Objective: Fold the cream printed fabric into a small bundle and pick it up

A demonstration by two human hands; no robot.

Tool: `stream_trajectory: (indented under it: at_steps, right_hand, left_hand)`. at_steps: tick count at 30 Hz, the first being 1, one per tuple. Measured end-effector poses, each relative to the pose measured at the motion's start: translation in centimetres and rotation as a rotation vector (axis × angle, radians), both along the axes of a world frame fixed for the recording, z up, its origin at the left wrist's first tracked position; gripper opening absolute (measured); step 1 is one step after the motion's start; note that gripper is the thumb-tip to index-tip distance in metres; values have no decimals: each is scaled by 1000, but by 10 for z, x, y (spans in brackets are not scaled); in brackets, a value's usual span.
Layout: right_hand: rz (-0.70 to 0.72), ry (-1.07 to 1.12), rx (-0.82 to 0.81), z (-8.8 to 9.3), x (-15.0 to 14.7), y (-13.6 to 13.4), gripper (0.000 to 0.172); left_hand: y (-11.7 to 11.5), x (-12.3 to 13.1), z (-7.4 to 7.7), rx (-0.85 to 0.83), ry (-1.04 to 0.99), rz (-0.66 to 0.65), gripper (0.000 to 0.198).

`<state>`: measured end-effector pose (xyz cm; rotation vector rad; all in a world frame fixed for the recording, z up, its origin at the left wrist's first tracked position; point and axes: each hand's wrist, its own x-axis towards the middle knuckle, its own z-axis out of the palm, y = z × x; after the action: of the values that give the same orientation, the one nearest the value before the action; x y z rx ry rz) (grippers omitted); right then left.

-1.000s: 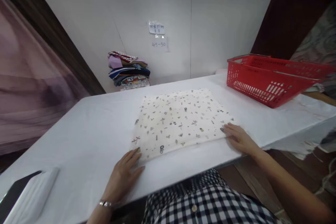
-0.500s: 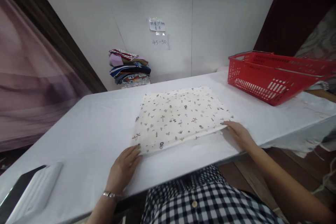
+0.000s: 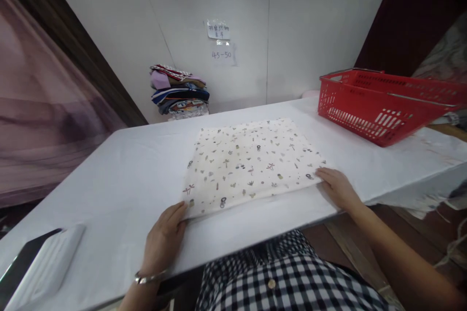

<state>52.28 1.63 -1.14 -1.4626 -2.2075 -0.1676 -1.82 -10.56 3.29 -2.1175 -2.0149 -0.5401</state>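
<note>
A cream cloth (image 3: 248,165) with small prints of palm trees, leaves and pineapples lies spread on the white-covered table (image 3: 138,170). My left hand (image 3: 166,235) grips its near left corner, thumb and fingers together, with a metal bracelet on the wrist. At the near right corner, my right hand (image 3: 337,187) holds the cloth's edge between its fingers. The near edge runs nearly straight between both hands, and the thumbs are partly hidden.
A red plastic basket (image 3: 379,112) stands at the right. Folded fabrics (image 3: 180,92) are stacked against the back wall. At the left front lie a white object (image 3: 54,262) and a dark flat one (image 3: 27,257). Two handwritten labels (image 3: 222,53) hang on the wall.
My left hand has moved slightly left and my right hand slightly right, both to the corners. The cloth's near edge, raised in a ridge before, now lies flatter and straighter.
</note>
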Motion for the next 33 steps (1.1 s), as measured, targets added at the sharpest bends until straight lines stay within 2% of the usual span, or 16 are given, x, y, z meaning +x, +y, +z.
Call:
stream_trajectory:
  at_steps: [7, 11, 14, 16, 19, 25, 28, 30, 33]
  right_hand:
    - [-230, -110, -21, 7, 18, 8, 42]
    - [-361, -141, -82, 6, 32, 8, 43]
    - [-388, -128, -117, 7, 37, 5, 43]
    - [-403, -121, -136, 10, 35, 3, 46]
    - [-426, -142, -168, 16, 28, 2, 51]
    - [-432, -146, -251, 17, 26, 6, 48]
    - [-413, -122, -241, 14, 30, 7, 49]
    - [-403, -110, -234, 13, 32, 5, 49]
    - [-414, -116, -248, 12, 32, 1, 49]
  left_hand:
    - [2, 1, 13, -191, -40, 368, 39]
    - [3, 7, 23, -337, -101, 482, 39]
    - [0, 12, 27, -405, -178, 561, 47]
    - [-1, 16, 26, -430, -179, 555, 53]
    - [0, 20, 22, -414, -184, 486, 48]
    - [6, 8, 22, -206, -486, 473, 41]
    - [4, -1, 21, -184, -509, 507, 43]
    - [3, -7, 14, -172, -476, 484, 45]
    - [3, -15, -4, -162, -429, 371, 45]
